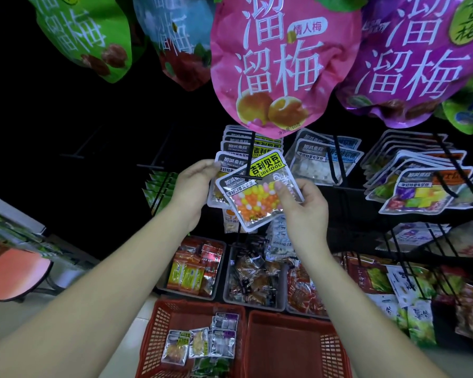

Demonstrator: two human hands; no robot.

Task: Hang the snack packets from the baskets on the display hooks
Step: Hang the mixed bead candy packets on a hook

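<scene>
Head view: right hand (303, 205) grip pinched on jelly-bean packet (257, 196), tilted at the hook (253, 177) tip probably to thread its hole; left hand (194, 184) fingers straight, steadying the hung stack (228, 160); red basket (153, 323) holds more.

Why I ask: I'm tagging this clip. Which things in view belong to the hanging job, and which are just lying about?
Job in hand: bean packet, pinched by the right hand, left hand at its edge; display hook; red basket holding more packets.
Lying about: pink stool; grey trays of snacks; big pink bag overhead.
</scene>
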